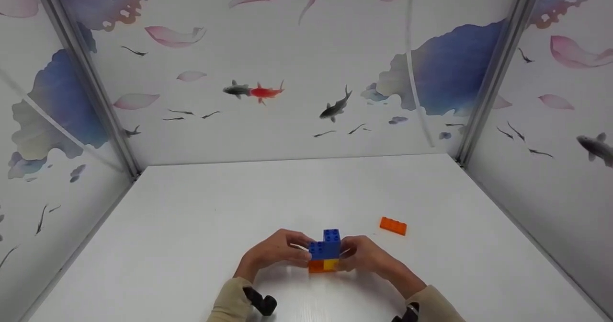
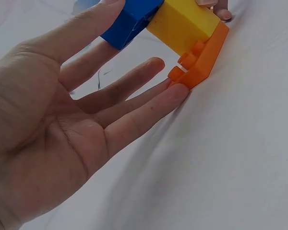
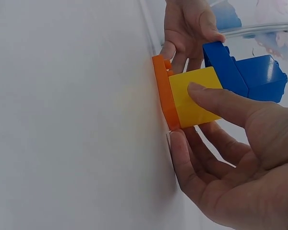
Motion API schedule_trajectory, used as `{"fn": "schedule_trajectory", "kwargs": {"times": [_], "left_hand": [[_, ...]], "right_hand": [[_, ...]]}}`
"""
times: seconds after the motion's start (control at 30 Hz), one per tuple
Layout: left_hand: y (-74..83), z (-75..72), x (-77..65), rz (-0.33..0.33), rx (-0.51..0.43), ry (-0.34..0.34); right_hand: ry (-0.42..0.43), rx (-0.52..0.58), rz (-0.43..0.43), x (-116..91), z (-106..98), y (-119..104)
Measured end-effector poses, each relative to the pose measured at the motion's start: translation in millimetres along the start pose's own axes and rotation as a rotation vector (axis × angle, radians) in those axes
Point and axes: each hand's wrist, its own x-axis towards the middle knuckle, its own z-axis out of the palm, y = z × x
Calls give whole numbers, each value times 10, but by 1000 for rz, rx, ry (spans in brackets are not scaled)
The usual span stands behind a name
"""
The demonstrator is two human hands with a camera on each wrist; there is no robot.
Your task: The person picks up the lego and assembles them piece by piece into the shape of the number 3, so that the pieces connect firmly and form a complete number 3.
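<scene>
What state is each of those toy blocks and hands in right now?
Orange base: under the yellow block, its left studs bare.
Yellow block: on the base's right part.
Lower blue block: above the yellow one, overhanging left; whether fully pressed down, I can't tell.
Upper blue block: on the lower one's right end.
Loose orange block: apart, studs up.
Left hand: pinches the lower blue block.
Right hand: grips the yellow block.

This looks like a small walled booth, closer to a lab station than to a home room: 3 white panels (image 1: 278, 142) enclose a plain white tabletop (image 1: 191, 212), with 2 metal posts (image 1: 85, 73) at the back corners. Fish (image 1: 335, 109), pink petals (image 1: 136, 101) and blue washes (image 1: 452, 68) decorate the panels. A black device (image 1: 267, 305) sits at each of 2 sleeve cuffs (image 1: 231, 297).
</scene>
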Motion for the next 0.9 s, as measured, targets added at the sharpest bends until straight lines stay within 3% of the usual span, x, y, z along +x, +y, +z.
{"fn": "schedule_trajectory", "kwargs": {"times": [0.17, 0.3, 0.67, 0.9], "left_hand": [[14, 14, -4, -13, 3, 16], [8, 8, 5, -23, 10, 14], [11, 1, -1, -66, -4, 14], [13, 8, -3, -63, -19, 12]], "right_hand": [[-32, 22, -35, -32, -148, -27], [5, 12, -102, -66, -324, -53], [328, 30, -251, -158, -768, 39], [459, 105, -211, -215, -1057, 215]]}}
